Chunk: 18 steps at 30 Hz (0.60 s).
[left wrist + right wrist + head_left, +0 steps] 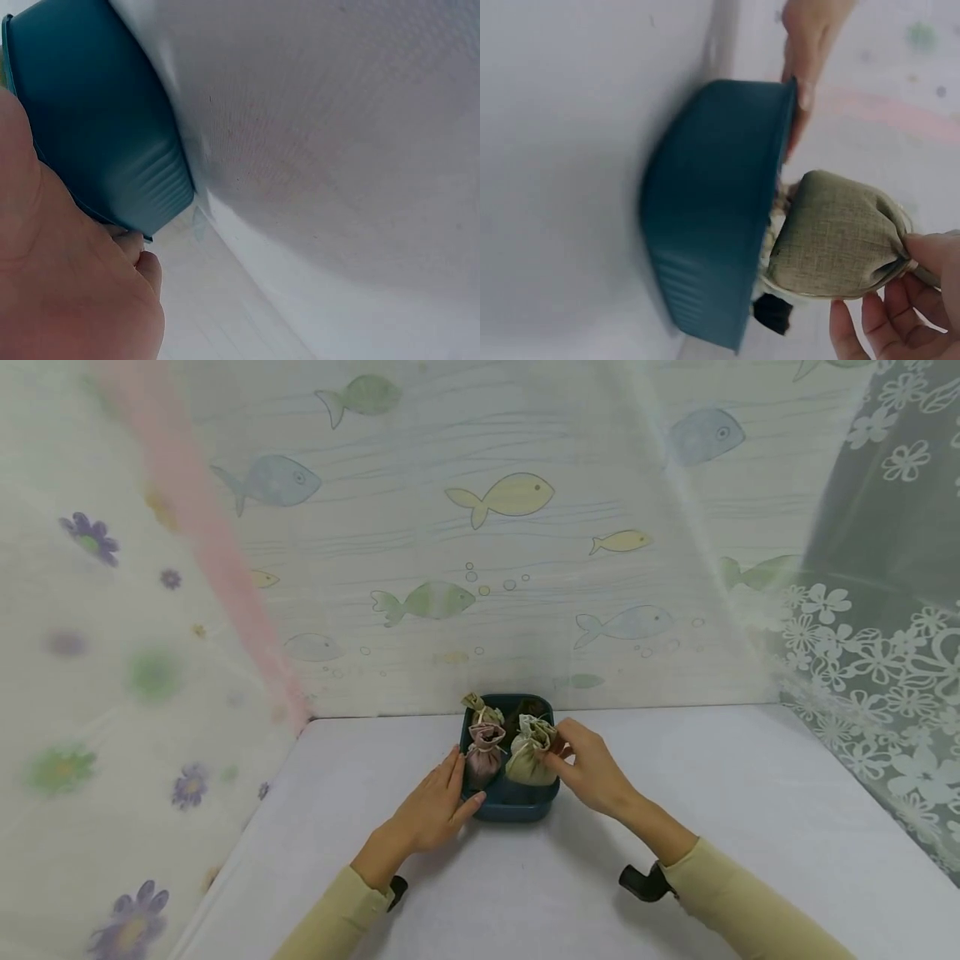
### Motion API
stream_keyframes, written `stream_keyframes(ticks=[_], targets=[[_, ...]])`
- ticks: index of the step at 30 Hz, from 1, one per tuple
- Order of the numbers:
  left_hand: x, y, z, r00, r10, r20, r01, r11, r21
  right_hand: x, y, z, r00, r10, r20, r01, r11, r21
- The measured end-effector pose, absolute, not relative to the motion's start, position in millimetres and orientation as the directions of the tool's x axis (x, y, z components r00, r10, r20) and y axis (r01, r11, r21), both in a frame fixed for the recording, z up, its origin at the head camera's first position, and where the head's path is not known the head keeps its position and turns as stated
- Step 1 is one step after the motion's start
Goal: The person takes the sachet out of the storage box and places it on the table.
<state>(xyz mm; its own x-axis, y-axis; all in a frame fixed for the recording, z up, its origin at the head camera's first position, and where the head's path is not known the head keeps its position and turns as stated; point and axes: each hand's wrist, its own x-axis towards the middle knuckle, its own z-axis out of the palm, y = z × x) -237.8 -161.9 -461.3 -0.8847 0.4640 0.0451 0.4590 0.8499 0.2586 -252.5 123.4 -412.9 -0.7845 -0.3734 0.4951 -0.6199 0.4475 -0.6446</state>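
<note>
My right hand (596,768) pinches a light green drawstring pouch (528,764) at its gathered neck. In the right wrist view the pouch (840,240) appears above the rim of a dark teal plastic basin (712,210). My left hand (431,810) lies along the basin's left side, fingers straight against the rim and thumb near the front edge. Inside the basin (513,814) are a mauve pouch (483,764), a greenish pouch (491,715) behind it and a dark brown one (530,707) at the back. The pouches partly hide the basin floor.
The basin stands on a white-covered table (517,893), close to its back edge. Behind hangs a pale curtain (517,543) printed with fish. Flowered sheer fabric (885,727) borders the right side, and a flower-print curtain (112,718) the left.
</note>
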Motion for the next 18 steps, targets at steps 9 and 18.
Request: stream_keyframes(ticks=[9, 18], targets=[[-238.1, -163.9, -464.0, -0.881, 0.470, 0.059, 0.468, 0.846, 0.255, -254.3, 138.9, -394.2, -0.792, -0.366, 0.489, -0.610, 0.498, -0.616], [-239.4, -164.0, -469.7, -0.879, 0.470, 0.082, 0.475, 0.843, 0.253, -259.9, 161.8, -388.9, -0.775, -0.360, 0.519, -0.629, 0.523, -0.576]])
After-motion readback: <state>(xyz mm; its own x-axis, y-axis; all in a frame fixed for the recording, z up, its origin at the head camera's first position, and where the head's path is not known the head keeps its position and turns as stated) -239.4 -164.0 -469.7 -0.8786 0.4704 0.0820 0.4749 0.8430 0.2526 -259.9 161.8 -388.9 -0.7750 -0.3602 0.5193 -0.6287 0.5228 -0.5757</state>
